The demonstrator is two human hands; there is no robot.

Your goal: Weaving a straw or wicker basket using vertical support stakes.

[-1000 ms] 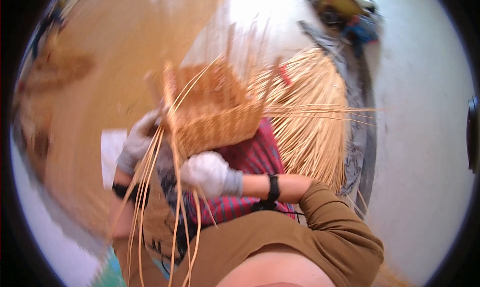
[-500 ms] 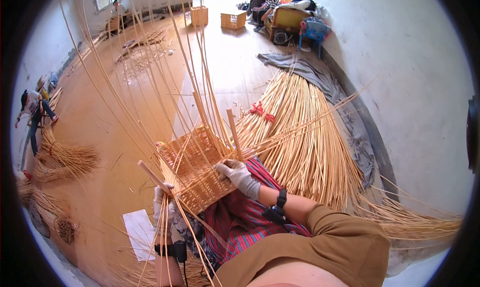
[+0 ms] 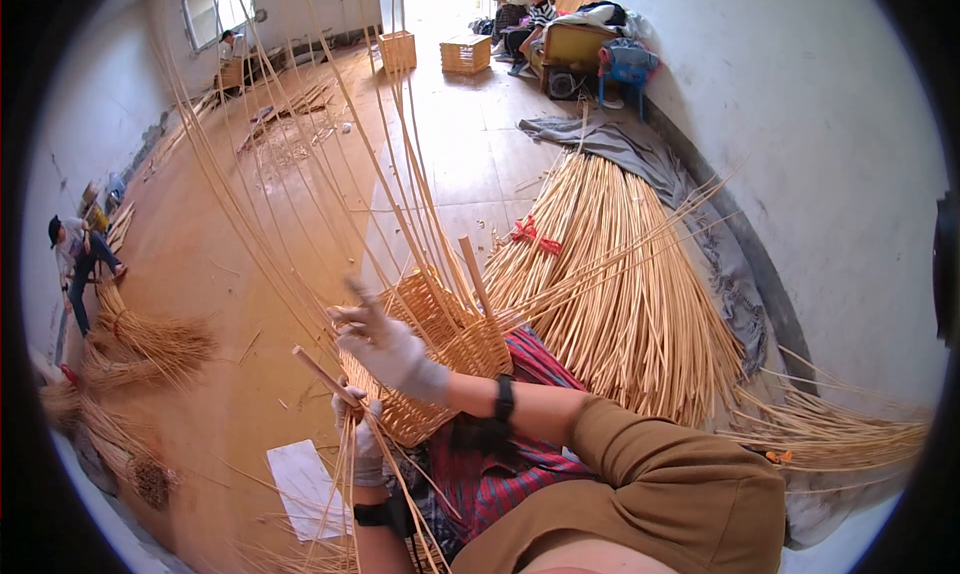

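Note:
A half-woven wicker basket (image 3: 450,359) rests on my lap, on a red plaid cloth (image 3: 520,464). Long pale willow rods (image 3: 330,164) stand up from its rim and fan out overhead. My right hand (image 3: 385,349), in a white glove, reaches across the basket's near side and grasps some of these rods, fingers curled. My left hand (image 3: 362,429), also gloved, sits lower at the basket's left edge and grips a bunch of rods that hang down past my knee. A black band is on each wrist.
A big bundle of willow rods (image 3: 620,284) lies on the floor to my right against the white wall, on a grey cloth (image 3: 610,139). A white sheet of paper (image 3: 305,484) lies at lower left. A person (image 3: 75,264) sits at far left by straw bundles; others sit at the back near finished baskets (image 3: 465,54).
My head has lifted, so the room comes into view. My right hand moved left across the basket toward the upright rods. My left hand stayed low at the left edge.

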